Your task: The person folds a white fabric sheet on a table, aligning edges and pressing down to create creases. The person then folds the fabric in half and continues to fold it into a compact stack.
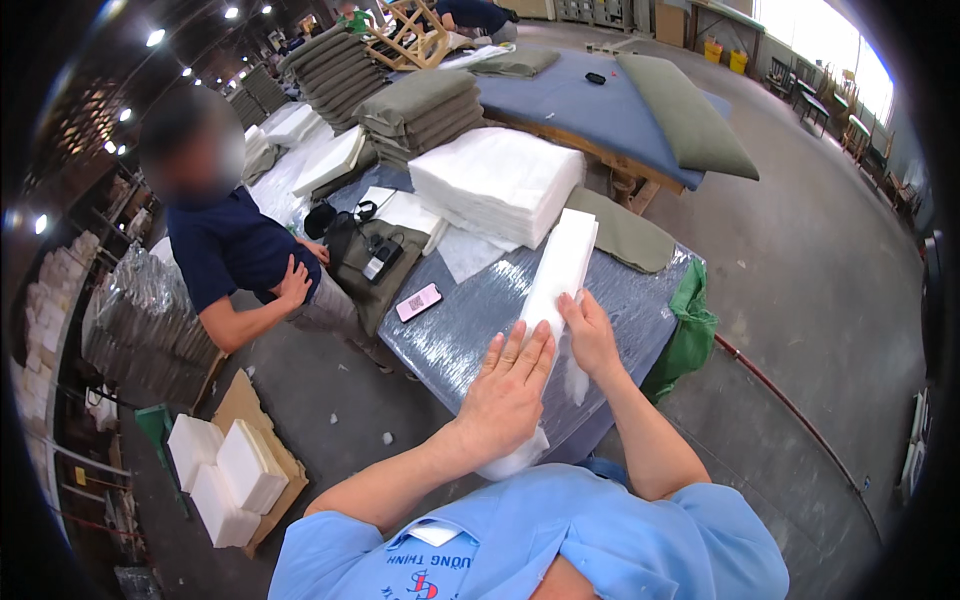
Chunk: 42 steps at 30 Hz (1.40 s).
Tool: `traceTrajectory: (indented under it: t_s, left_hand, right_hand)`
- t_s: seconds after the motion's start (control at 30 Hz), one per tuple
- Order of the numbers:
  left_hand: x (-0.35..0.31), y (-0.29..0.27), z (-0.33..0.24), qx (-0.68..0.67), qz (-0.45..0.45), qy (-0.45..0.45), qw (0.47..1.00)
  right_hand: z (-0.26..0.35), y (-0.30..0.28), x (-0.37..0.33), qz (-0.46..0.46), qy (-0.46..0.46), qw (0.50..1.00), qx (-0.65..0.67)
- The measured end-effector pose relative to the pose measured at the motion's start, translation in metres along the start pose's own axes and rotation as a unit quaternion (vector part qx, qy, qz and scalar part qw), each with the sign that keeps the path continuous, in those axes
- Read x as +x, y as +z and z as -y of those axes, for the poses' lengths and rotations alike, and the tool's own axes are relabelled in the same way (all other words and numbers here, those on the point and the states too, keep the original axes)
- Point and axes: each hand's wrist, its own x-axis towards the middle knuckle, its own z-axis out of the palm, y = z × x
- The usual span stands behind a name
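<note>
A long white strip of padding, apparently folded, lies lengthwise on the plastic-wrapped table in front of me. My left hand rests flat on the near half of the strip, fingers stretched out and slightly apart. At its right edge, my right hand grips the strip, thumb on top and the other fingers bent along the side. The near end of the strip hangs by my body, partly covered by my left hand. Beyond it stands a thick stack of white padding sheets.
A phone lies on the table's left part. Grey-green cushions are stacked behind. A person stands at the left. Green cloth hangs off the right corner near a hose. White blocks lie on cardboard below left.
</note>
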Motion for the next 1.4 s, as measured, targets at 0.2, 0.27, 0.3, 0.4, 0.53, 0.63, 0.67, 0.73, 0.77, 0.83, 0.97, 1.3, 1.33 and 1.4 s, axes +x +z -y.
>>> traceTrajectory:
  t_s: [0.2, 0.27, 0.3, 0.4, 0.53, 0.63, 0.67, 0.73, 0.77, 0.83, 0.97, 1.3, 1.33, 1.4]
  left_hand:
    - [0.028, -0.023, 0.018, -0.135, -0.052, -0.042, 0.989]
    - [0.037, -0.015, 0.018, -0.100, -0.074, -0.053, 0.991]
    - [0.038, -0.008, 0.018, -0.066, -0.057, -0.045, 0.995]
    - [0.036, 0.005, 0.020, 0.006, -0.036, -0.010, 0.999]
    - [0.043, 0.015, 0.013, 0.016, -0.050, 0.064, 0.997]
    - [0.050, 0.005, 0.017, 0.010, 0.001, 0.048, 0.999]
    - [0.051, -0.001, 0.023, -0.055, 0.019, 0.063, 0.996]
    - [0.052, -0.014, 0.042, -0.191, 0.050, 0.096, 0.976]
    - [0.047, -0.013, 0.052, -0.364, 0.005, 0.071, 0.929]
    - [0.035, -0.021, 0.073, -0.475, -0.061, 0.052, 0.876]
    - [-0.005, -0.010, 0.038, -0.194, 0.034, -0.047, 0.979]
    - [-0.063, -0.033, 0.062, -0.411, -0.141, 0.011, 0.901]
    - [-0.071, -0.034, 0.067, -0.487, -0.191, -0.013, 0.852]
    - [-0.090, -0.007, 0.055, -0.496, -0.170, -0.036, 0.851]
  right_hand:
    - [0.005, -0.011, 0.011, 0.028, 0.016, 0.999, -0.033]
    - [0.006, -0.004, 0.017, 0.040, 0.011, 0.999, -0.024]
    - [0.010, -0.005, 0.018, 0.063, 0.060, 0.995, 0.042]
    - [0.022, -0.016, 0.025, 0.095, 0.131, 0.972, 0.170]
    - [0.022, -0.024, 0.049, 0.058, 0.063, 0.991, 0.101]
    - [0.015, -0.011, 0.052, 0.028, 0.029, 0.994, 0.097]
    - [0.014, -0.008, 0.054, 0.030, 0.034, 0.994, 0.100]
    - [0.014, -0.010, 0.058, 0.027, 0.046, 0.994, 0.100]
    - [0.012, -0.012, 0.062, 0.018, 0.028, 0.995, 0.090]
    - [0.000, -0.013, 0.065, 0.000, 0.002, 0.997, 0.071]
    - [0.005, 0.005, 0.062, -0.017, -0.014, 1.000, 0.003]
    - [0.015, 0.014, 0.068, -0.041, -0.011, 0.999, 0.007]
    - [0.015, 0.013, 0.067, -0.043, -0.009, 0.999, 0.004]
    - [0.011, 0.016, 0.074, -0.042, -0.010, 0.999, 0.020]
